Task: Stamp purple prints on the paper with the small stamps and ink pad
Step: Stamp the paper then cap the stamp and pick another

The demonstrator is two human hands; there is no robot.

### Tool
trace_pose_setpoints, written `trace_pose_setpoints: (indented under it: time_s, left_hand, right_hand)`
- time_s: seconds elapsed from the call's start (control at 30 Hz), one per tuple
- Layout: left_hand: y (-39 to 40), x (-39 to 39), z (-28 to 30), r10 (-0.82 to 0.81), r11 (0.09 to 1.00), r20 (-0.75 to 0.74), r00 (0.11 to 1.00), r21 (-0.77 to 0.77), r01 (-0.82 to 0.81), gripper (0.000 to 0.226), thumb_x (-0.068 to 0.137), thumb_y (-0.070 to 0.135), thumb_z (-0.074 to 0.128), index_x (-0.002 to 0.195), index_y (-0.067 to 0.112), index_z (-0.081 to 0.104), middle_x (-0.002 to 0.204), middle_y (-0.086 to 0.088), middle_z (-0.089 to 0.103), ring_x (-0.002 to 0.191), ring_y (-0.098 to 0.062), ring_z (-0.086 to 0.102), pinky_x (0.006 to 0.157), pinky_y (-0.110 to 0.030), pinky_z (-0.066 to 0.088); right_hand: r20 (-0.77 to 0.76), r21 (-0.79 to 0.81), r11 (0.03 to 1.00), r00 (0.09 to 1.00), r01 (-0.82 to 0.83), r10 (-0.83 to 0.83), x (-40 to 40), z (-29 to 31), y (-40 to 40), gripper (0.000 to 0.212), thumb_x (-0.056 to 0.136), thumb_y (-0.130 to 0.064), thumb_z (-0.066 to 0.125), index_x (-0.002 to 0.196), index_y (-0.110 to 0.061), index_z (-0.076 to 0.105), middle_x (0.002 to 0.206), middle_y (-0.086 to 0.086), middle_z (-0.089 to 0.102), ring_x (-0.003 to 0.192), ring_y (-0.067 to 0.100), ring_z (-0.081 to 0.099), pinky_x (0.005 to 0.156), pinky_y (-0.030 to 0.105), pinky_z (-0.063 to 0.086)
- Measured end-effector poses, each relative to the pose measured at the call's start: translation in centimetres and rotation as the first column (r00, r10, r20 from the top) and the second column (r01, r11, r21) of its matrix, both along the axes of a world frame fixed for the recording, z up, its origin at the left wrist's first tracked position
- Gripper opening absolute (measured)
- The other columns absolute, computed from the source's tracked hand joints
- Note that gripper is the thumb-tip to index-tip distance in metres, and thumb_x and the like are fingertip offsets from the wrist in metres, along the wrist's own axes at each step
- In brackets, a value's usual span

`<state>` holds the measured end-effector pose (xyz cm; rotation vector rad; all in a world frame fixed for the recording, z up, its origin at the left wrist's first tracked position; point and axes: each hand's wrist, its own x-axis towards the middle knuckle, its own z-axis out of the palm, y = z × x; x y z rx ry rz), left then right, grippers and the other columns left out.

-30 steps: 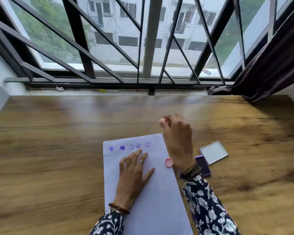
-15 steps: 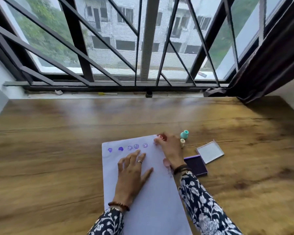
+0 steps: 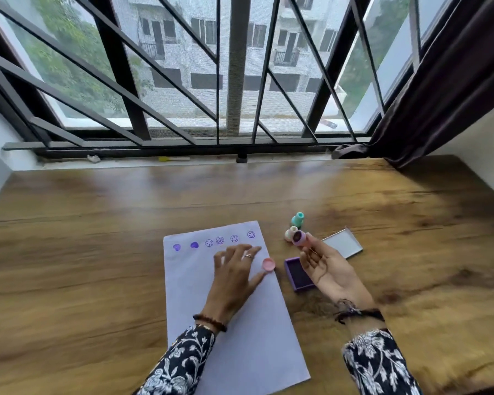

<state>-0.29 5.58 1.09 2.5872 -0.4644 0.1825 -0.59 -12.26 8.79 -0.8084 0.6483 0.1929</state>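
Observation:
A white sheet of paper lies on the wooden table with a row of several purple prints along its top edge. My left hand rests flat on the paper, fingers spread. My right hand is raised palm up above the open purple ink pad, pinching a small pink stamp with its inked face turned toward me. A pink stamp cap lies at the paper's right edge. A teal stamp and a cream stamp stand just beyond the paper's top right corner.
The ink pad's clear lid lies on the table to the right of the stamps. A window with black bars runs along the far edge, and a dark curtain hangs at the right.
My right hand lifted the stamp off the paper's top edge, leaving a new smiley print, and swung right above the ink pad with the stamp face up. My left hand stayed on the paper.

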Motion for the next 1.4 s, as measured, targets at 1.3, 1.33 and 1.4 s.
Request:
trace_pose_setpoints:
  time_s: [1.3,1.33,1.4]
  left_hand:
    - [-5.3,-1.2,3.6,-0.182,0.127,-0.633,0.752,-0.774,-0.621,0.037,0.064,0.023,0.075,0.093,0.008,0.058,0.095,-0.016,0.068,0.093,-0.024,0.065,0.081,-0.027,0.051]
    - [-5.4,-1.4,3.7,-0.271,0.009,-0.626,0.731,-0.761,-0.649,0.035,0.066,0.02,0.072,0.096,0.01,0.057,0.094,-0.013,0.07,0.091,-0.021,0.067,0.076,-0.025,0.053]
    - [-5.5,-1.8,4.1,-0.378,-0.066,-0.621,0.687,-0.722,-0.689,0.024,0.076,0.017,0.064,0.098,0.015,0.057,0.092,-0.005,0.074,0.089,-0.016,0.067,0.072,-0.024,0.051]
  right_hand:
    - [0.145,-0.182,0.979,0.982,-0.093,0.12,-3.2,-1.3,-2.2,0.024,0.067,-0.014,0.07,0.089,-0.005,0.071,0.079,0.007,0.076,0.073,0.013,0.07,0.064,0.02,0.058]
    - [0.154,-0.193,0.977,0.98,-0.095,0.125,-3.5,-1.1,-1.9,0.026,0.066,-0.015,0.071,0.09,-0.006,0.07,0.079,0.007,0.076,0.074,0.013,0.07,0.065,0.02,0.058]
    - [0.174,-0.217,0.971,0.975,-0.098,0.137,-4.0,-0.8,-1.2,0.026,0.066,-0.014,0.072,0.091,-0.007,0.069,0.081,0.007,0.076,0.077,0.015,0.071,0.065,0.02,0.058]
